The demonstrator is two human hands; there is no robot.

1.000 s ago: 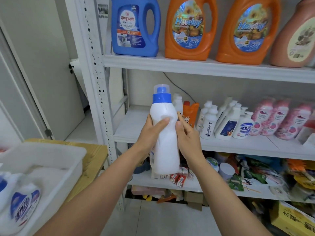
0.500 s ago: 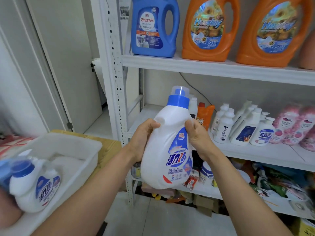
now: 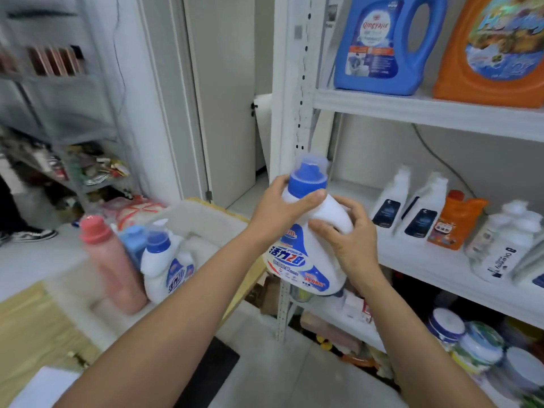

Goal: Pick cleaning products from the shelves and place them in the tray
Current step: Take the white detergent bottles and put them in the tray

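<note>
White detergent bottle (image 3: 306, 254) clasped upright in left hand (image 3: 276, 213) and right hand (image 3: 350, 240), steadied for the tray (image 3: 206, 222) at left.

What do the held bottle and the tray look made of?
Bottle: likely opaque white plastic, smooth with a slight sheen, with a glossy printed label and blue cap. Tray: probably white plastic too, matte with rounded, moulded-looking walls, though blur leaves that uncertain.

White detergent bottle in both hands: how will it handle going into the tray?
The white detergent bottle is likely rigid: neither the left hand nor the right hand dents it. Probably heavy, given two hands. The glossy label may be slippery. The white tray already holds upright bottles, so it should stand.
</note>
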